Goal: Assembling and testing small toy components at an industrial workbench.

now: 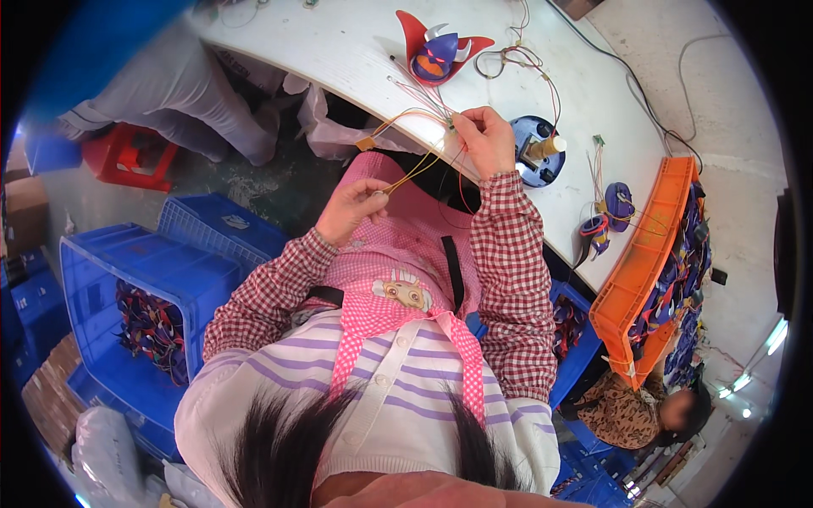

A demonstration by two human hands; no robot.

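My left hand (351, 210) is closed in a pinch on thin yellow wires (412, 172), held over my lap just off the table's near edge. At that edge, my right hand (487, 142) pinches a small green circuit board (450, 123) with several thin coloured wires fanning out from it. A small orange-yellow piece (365, 144) hangs on a wire left of the board. Beyond the hands stands a purple toy figure head (435, 57) with pale horns and a red collar. Right of my right hand lies a round dark-blue part (527, 134) with a tan cylinder (546, 147) on it.
Small purple toy parts (620, 207) with wires lie on the white table (330, 42). An orange crate (639, 279) of toy parts borders it at right. A blue bin (110, 254) holds more at left. A red stool (127, 157) and other people are nearby.
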